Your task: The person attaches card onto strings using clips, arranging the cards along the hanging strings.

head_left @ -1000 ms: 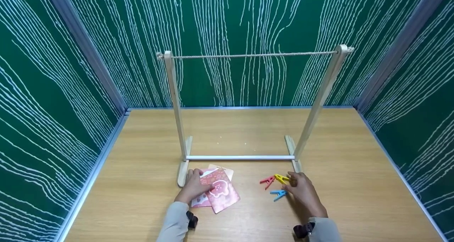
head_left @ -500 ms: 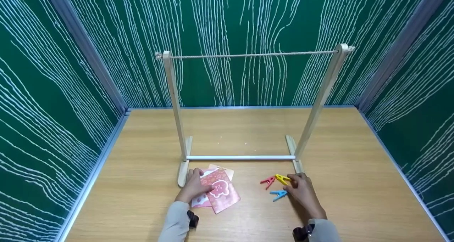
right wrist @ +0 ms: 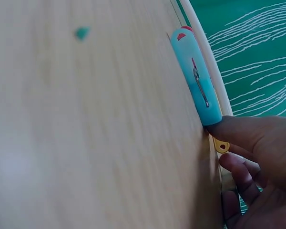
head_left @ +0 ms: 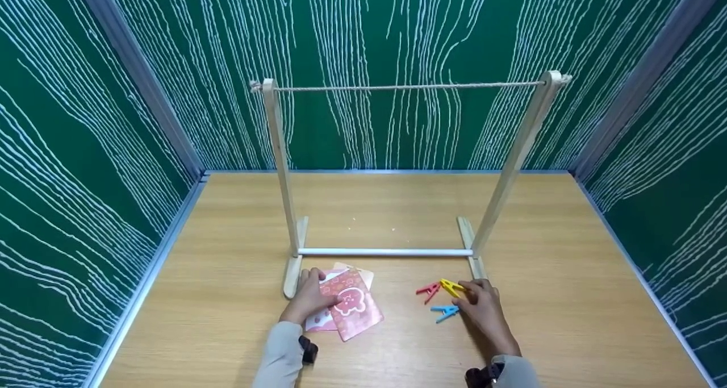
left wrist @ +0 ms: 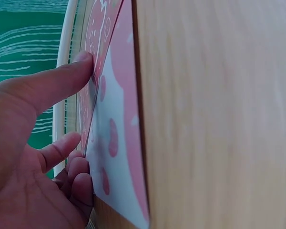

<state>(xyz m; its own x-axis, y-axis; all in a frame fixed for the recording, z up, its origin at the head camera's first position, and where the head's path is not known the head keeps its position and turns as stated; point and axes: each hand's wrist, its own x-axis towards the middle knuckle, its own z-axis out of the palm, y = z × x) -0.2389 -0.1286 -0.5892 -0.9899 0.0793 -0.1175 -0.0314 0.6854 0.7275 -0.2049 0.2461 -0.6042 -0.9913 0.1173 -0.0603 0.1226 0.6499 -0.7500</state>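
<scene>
In the head view my left hand [head_left: 309,298] rests over several small flat cards or packets. Its thumb touches a pink one with a bear face [head_left: 356,315]; the other fingertips lie at the pile's left side. Beneath sits a white and pink piece [left wrist: 117,124] with pink spots, and a cream one [head_left: 367,275] peeks out behind. On the right, my right hand [head_left: 484,309] touches the clothespins: the thumb tip is at the blue clothespin [right wrist: 198,76], the forefinger by the yellow clothespin [head_left: 451,288]. A red clothespin [head_left: 429,290] lies left of the yellow one.
Behind both hands stands a wooden frame with two posts [head_left: 514,166], a rope [head_left: 409,87] strung between their tops and a pale crossbar [head_left: 386,253] low down. Green walls [head_left: 392,132] with white lines edge the wooden table [head_left: 392,206].
The right hand has shifted only very slightly; its fingers stay at the clothespins. The left hand and the pile beneath it have kept their place.
</scene>
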